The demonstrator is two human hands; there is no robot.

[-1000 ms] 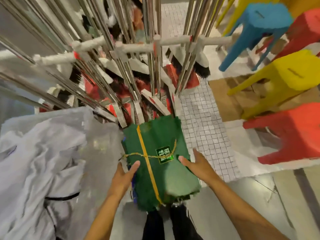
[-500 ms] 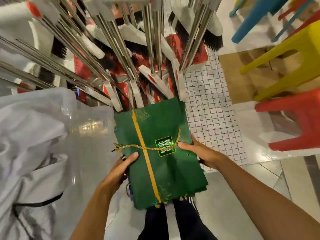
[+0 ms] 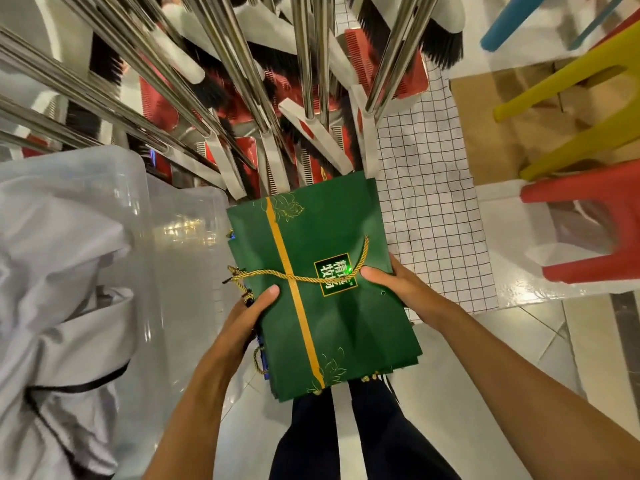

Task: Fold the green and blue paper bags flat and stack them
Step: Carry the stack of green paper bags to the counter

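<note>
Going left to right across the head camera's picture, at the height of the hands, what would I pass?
white cloth → clear bin → left hand → green bags → right hand → checked sheet → red stool

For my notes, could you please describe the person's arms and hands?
The left forearm and right forearm are bare, with no sleeves in view. The left hand and right hand wear no gloves; no watch, bracelet or ring shows.

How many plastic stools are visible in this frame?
3, all at right: blue stool legs at the top corner, a yellow stool below them, a red stool lower down. Others may be cut off.
</note>
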